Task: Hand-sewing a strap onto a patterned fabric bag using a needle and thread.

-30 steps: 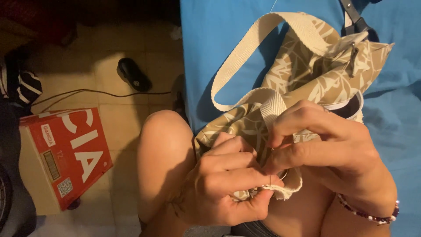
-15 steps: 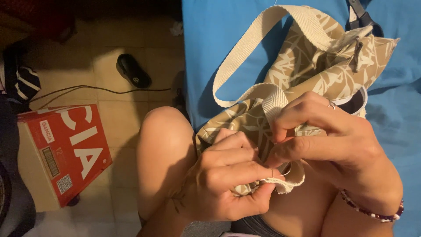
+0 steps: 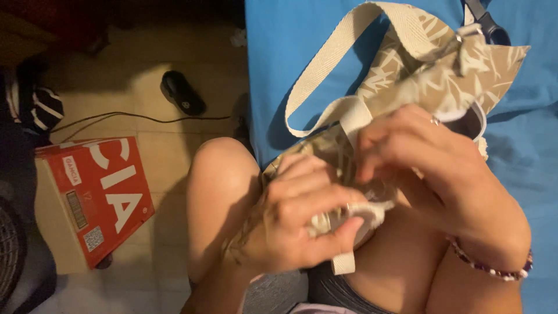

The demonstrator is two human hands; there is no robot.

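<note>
Head view shows me my left hand [image 3: 302, 224] and right hand [image 3: 424, 168] both pinching the patterned fabric bag [image 3: 442, 87] over my lap at the blue bed [image 3: 279, 52] edge, work seemingly midway, strap end loose.

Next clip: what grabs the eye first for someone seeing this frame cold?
Centre frame, the left hand and right hand pinch a leaf-patterned beige fabric bag over the person's lap, its cream webbing strap looping onto the bright blue sheet. At lower left, a red cardboard box lies on the tiled floor.
</note>
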